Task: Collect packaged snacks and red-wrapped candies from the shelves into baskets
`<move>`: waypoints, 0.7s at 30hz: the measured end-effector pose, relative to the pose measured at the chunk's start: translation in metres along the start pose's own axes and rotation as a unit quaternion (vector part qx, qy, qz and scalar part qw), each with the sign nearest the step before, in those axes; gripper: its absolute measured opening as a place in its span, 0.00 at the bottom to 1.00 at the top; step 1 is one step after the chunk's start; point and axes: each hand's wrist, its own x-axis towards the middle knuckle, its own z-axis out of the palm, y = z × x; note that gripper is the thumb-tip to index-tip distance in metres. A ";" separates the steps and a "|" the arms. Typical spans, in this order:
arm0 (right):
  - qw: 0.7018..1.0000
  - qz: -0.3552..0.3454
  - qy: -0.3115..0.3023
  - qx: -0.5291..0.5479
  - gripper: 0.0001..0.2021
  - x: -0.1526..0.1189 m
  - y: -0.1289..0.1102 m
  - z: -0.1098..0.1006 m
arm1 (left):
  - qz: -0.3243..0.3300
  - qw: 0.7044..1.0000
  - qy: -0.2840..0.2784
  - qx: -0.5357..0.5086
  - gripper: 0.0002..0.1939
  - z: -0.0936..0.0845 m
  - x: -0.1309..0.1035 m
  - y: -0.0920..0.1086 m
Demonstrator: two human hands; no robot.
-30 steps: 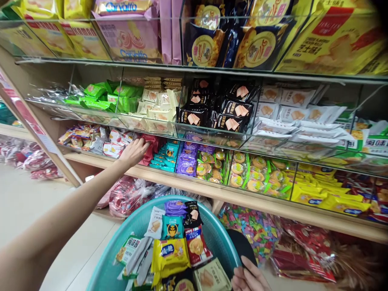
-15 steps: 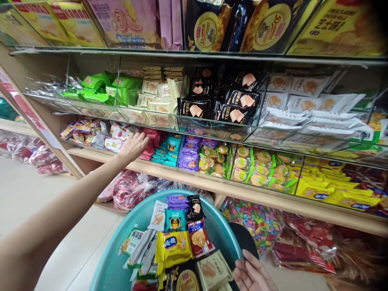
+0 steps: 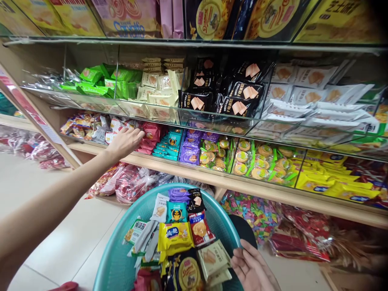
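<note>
The biggest thing I see is the shelf rack (image 3: 257,189), standing just beyond the basket (image 3: 112,250). The left hand (image 3: 125,142) is reaching to the rack's low shelf, beyond the basket and to its left. Its fingers are bent down, half curled; I cannot tell whether they have hold of anything. The right hand (image 3: 254,264) is at the basket's right rim, loosely curved, with nothing in it that I can see; if it touches the rim, I cannot say. The red packets (image 3: 150,132) lie on that low shelf, beyond the basket, just beside the left fingers. Smaller assorted packets, one of them yellow (image 3: 175,238), lie inside the basket. The step in hand seems to be picking at the shelf; I judge that the next move calls for a light pinch on one wrapper, without dragging its neighbours.
</note>
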 end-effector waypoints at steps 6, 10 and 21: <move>1.000 -0.010 -0.018 0.006 0.21 -0.004 0.000 0.005 | -0.070 0.994 -0.031 -0.077 0.15 -0.039 -0.027 0.005; 0.999 -0.031 -0.030 -0.008 0.20 -0.011 -0.004 0.014 | -0.061 0.965 -0.027 -0.253 0.19 -0.064 -0.037 0.025; 0.958 -0.099 -0.242 -0.120 0.30 -0.054 -0.012 0.075 | 0.185 0.717 -0.309 -0.596 0.11 -0.148 -0.052 0.135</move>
